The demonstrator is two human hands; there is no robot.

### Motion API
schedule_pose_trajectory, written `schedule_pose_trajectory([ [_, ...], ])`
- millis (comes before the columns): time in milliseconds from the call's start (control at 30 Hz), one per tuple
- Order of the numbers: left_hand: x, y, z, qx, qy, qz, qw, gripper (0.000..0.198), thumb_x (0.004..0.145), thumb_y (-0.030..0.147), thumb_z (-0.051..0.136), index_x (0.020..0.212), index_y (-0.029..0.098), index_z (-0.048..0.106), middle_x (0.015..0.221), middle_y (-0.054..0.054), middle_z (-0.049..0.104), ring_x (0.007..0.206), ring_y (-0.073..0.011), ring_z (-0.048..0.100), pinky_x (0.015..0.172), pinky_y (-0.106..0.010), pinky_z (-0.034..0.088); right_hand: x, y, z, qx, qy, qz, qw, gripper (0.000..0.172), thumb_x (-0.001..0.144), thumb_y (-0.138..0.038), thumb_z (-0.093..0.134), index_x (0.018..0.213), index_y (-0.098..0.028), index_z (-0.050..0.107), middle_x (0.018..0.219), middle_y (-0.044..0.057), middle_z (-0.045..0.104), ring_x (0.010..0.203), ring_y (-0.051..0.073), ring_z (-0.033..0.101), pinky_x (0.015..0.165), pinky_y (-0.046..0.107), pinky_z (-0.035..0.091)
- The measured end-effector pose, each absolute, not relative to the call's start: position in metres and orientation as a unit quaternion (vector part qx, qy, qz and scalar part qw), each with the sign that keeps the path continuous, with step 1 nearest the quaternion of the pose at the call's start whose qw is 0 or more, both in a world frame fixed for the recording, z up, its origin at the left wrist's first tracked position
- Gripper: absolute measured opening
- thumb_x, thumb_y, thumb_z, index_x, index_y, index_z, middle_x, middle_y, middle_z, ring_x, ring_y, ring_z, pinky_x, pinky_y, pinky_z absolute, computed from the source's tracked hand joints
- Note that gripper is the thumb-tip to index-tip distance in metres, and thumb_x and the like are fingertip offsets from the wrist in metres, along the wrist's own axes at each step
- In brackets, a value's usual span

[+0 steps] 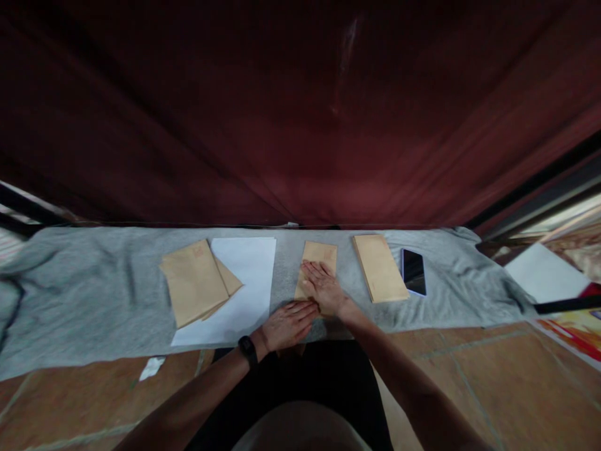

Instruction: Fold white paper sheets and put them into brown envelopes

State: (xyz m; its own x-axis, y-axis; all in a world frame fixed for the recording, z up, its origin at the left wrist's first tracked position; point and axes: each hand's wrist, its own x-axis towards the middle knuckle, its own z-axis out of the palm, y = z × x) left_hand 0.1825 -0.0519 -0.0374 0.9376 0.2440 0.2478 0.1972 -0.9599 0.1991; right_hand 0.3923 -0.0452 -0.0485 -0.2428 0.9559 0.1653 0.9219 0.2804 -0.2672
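Observation:
A brown envelope [317, 251] with faint red print lies on the grey cloth [117, 288] in front of me. My right hand [323, 287] rests flat on its middle, fingers stretched out. Across its lower left part lies my left hand [290, 323], also flat, with a black band on the wrist. The two hands nearly meet at the fingertips of the left one. Neither hand grips anything visible. Part of the envelope is hidden under them.
Brown envelopes [195, 282] overlap white paper [248, 269] on the left. To the right are a stack of brown envelopes [381, 268] and a phone [414, 272]. A dark red surface [300, 125] rises behind the cloth. A white scrap [151, 368] lies on the tiled floor.

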Motion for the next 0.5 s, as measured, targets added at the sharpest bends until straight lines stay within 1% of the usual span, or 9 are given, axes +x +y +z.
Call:
schedule_pose_trajectory([
  [100,0.183,-0.052,-0.037,0.981,0.109,0.138,0.085,0.035,0.100,0.025,0.048,0.133,0.019,0.060,0.136,-0.007,0.065,0.127,-0.0209,0.059,0.110,-0.037,0.046,0.388,-0.060,-0.047,-0.581,-0.796,0.061,0.158,0.054,0.107,-0.037,0.031,0.158,-0.020,0.031,0.160,0.007,0.037,0.149,0.021,0.034,0.125,0.047,0.023],
  [200,0.183,-0.052,-0.036,0.981,0.106,0.146,0.078,0.032,0.098,0.023,0.051,0.127,0.018,0.062,0.127,-0.009,0.069,0.122,-0.0219,0.062,0.109,-0.038,0.047,0.385,-0.073,-0.044,-0.565,-0.804,0.079,0.168,0.052,0.107,-0.036,0.031,0.156,-0.020,0.034,0.159,0.008,0.039,0.148,0.021,0.036,0.125,0.047,0.023],
  [300,0.183,-0.052,-0.035,0.980,0.107,0.155,0.069,0.025,0.096,0.021,0.054,0.117,0.017,0.066,0.116,-0.009,0.072,0.115,-0.0221,0.064,0.107,-0.038,0.048,0.382,-0.084,-0.043,-0.558,-0.802,0.119,0.178,0.050,0.108,-0.037,0.030,0.154,-0.020,0.039,0.157,0.007,0.043,0.147,0.019,0.038,0.125,0.046,0.025],
  [400,0.182,-0.053,-0.036,0.980,0.113,0.152,0.063,0.015,0.095,0.019,0.055,0.103,0.019,0.067,0.103,-0.008,0.073,0.106,-0.0211,0.066,0.104,-0.038,0.049,0.380,-0.095,-0.043,-0.552,-0.795,0.159,0.197,0.050,0.108,-0.040,0.030,0.152,-0.021,0.043,0.156,0.006,0.045,0.147,0.018,0.037,0.125,0.045,0.025],
  [500,0.180,-0.053,-0.037,0.981,0.118,0.144,0.059,0.010,0.094,0.018,0.057,0.096,0.019,0.066,0.100,-0.007,0.072,0.105,-0.0207,0.066,0.103,-0.038,0.050,0.377,-0.105,-0.043,-0.549,-0.783,0.191,0.222,0.050,0.108,-0.043,0.030,0.150,-0.021,0.046,0.155,0.007,0.047,0.147,0.017,0.038,0.125,0.045,0.025],
])
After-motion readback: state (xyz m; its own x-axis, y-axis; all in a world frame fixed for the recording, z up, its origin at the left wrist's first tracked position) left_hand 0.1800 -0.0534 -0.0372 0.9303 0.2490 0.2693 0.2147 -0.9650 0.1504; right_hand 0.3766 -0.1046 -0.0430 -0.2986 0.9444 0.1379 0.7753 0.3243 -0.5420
